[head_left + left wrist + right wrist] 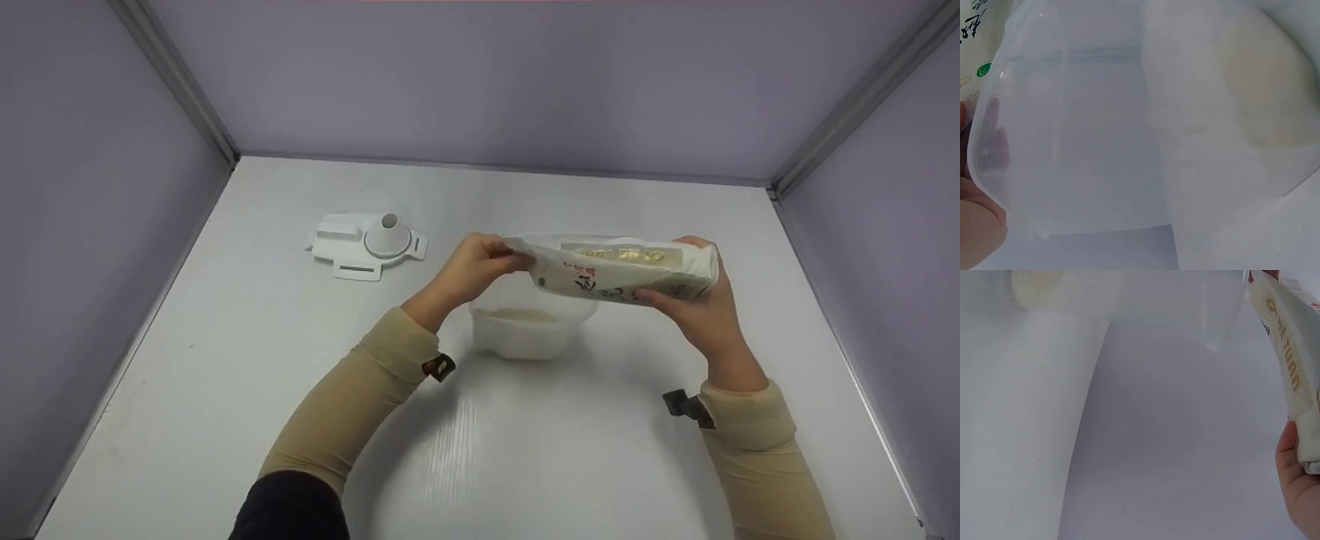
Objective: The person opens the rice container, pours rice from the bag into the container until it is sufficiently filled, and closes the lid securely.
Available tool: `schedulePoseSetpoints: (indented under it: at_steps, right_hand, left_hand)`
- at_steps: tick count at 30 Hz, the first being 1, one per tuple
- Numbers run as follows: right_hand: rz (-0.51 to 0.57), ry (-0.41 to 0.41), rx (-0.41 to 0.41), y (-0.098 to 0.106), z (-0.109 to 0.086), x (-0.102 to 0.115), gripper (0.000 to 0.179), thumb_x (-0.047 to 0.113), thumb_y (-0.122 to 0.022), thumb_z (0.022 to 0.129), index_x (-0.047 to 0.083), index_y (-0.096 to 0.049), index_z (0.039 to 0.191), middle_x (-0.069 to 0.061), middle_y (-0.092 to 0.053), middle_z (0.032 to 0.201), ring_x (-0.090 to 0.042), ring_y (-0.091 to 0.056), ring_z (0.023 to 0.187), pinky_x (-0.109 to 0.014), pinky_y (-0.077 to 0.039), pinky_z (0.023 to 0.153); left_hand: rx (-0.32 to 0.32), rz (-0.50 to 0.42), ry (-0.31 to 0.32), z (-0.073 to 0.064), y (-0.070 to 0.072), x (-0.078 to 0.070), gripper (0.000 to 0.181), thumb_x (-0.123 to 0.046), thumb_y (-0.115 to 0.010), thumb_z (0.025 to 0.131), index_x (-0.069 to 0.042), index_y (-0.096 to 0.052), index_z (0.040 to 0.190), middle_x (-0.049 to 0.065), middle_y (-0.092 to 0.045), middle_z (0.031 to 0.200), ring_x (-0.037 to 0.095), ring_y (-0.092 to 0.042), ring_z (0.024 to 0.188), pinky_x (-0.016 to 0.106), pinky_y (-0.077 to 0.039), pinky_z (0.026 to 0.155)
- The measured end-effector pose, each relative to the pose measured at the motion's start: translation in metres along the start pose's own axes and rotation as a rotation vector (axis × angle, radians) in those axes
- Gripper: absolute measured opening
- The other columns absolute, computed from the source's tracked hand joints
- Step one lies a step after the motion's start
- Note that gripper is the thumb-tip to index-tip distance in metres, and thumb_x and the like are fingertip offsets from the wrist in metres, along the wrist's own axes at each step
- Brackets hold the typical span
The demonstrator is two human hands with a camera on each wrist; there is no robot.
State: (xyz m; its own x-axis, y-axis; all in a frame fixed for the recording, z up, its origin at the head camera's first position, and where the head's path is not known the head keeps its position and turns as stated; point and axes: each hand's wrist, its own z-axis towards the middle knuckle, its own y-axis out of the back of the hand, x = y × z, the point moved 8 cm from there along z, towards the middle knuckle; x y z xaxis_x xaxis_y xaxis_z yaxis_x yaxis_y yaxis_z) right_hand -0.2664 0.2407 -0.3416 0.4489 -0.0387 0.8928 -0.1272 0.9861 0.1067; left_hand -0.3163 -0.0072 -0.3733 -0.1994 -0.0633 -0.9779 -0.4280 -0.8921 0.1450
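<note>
A white printed food bag (615, 277) is held lengthwise, nearly level, above a translucent plastic container (517, 337). At the bag's left end, my left hand (484, 266) pinches the edge of its mouth. My right hand (701, 307) grips the closed right end, thumb in front. In the right wrist view the bag (1289, 354) slopes, its gold lettering showing, with the right hand (1300, 495) at its lower end. Pale cream contents (1269, 84) lie at the container's bottom in the left wrist view. The left hand (979, 225) appears beside the container's rim there.
A white plastic lid-like part (375, 244) with a raised cone spout and side tabs lies on the white table (225, 337), left of the container. Grey panels (510, 82) enclose the table at the back and both sides.
</note>
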Motion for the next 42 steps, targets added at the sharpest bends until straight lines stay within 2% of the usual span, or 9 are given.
schedulePoseSetpoints:
  at_steps: [4, 11, 16, 29, 36, 42]
  right_hand:
    - [-0.008, 0.025, -0.005, -0.001, 0.000, 0.001, 0.068, -0.022, -0.071, 0.067, 0.002, -0.043, 0.125, -0.009, -0.057, 0.111, -0.021, -0.057, 0.101, -0.028, -0.051, 0.082]
    - [-0.003, 0.062, 0.033, -0.014, 0.000, 0.013, 0.067, -0.023, -0.069, 0.068, 0.000, -0.041, 0.124, -0.008, -0.056, 0.112, -0.021, -0.058, 0.102, -0.029, -0.051, 0.082]
    - [0.001, 0.096, 0.052, -0.019, -0.002, 0.024, 0.064, -0.024, -0.068, 0.068, -0.004, -0.040, 0.123, -0.007, -0.056, 0.111, -0.019, -0.058, 0.102, -0.027, -0.051, 0.081]
    - [0.041, 0.072, 0.018, -0.010, -0.004, 0.026, 0.063, -0.025, -0.067, 0.068, -0.005, -0.041, 0.122, -0.008, -0.057, 0.109, -0.020, -0.058, 0.100, -0.027, -0.051, 0.082]
    - [-0.025, 0.087, -0.003, -0.003, -0.007, 0.031, 0.063, -0.023, -0.069, 0.067, -0.005, -0.042, 0.121, -0.008, -0.057, 0.109, -0.020, -0.058, 0.100, -0.026, -0.050, 0.083]
    - [-0.055, 0.053, -0.026, 0.006, -0.011, 0.031, 0.066, -0.021, -0.071, 0.068, -0.001, -0.043, 0.123, -0.006, -0.057, 0.109, -0.018, -0.058, 0.099, -0.024, -0.051, 0.081]
  left_hand:
    - [0.005, -0.005, 0.007, -0.001, 0.001, -0.001, 0.022, -0.003, -0.062, 0.088, 0.010, -0.065, 0.105, 0.019, -0.066, 0.105, 0.019, -0.063, 0.094, 0.032, -0.050, 0.084]
    - [0.002, -0.039, -0.034, -0.007, 0.005, -0.002, 0.022, -0.002, -0.058, 0.091, 0.012, -0.063, 0.107, 0.020, -0.065, 0.107, 0.021, -0.063, 0.097, 0.033, -0.049, 0.086]
    - [-0.005, -0.011, -0.041, -0.008, 0.005, -0.002, 0.022, -0.003, -0.058, 0.091, 0.010, -0.064, 0.107, 0.019, -0.066, 0.106, 0.019, -0.063, 0.096, 0.033, -0.050, 0.085]
    - [0.002, -0.019, -0.040, -0.002, -0.003, -0.004, 0.020, -0.001, -0.058, 0.090, 0.012, -0.065, 0.104, 0.020, -0.066, 0.105, 0.021, -0.064, 0.096, 0.032, -0.050, 0.085]
    - [0.008, -0.013, -0.039, 0.002, -0.010, -0.008, 0.019, -0.002, -0.059, 0.090, 0.011, -0.066, 0.103, 0.019, -0.066, 0.104, 0.020, -0.064, 0.095, 0.031, -0.050, 0.085]
    - [0.013, 0.011, -0.024, 0.004, -0.017, -0.009, 0.019, -0.004, -0.060, 0.090, 0.009, -0.067, 0.102, 0.017, -0.067, 0.102, 0.018, -0.064, 0.094, 0.030, -0.050, 0.083]
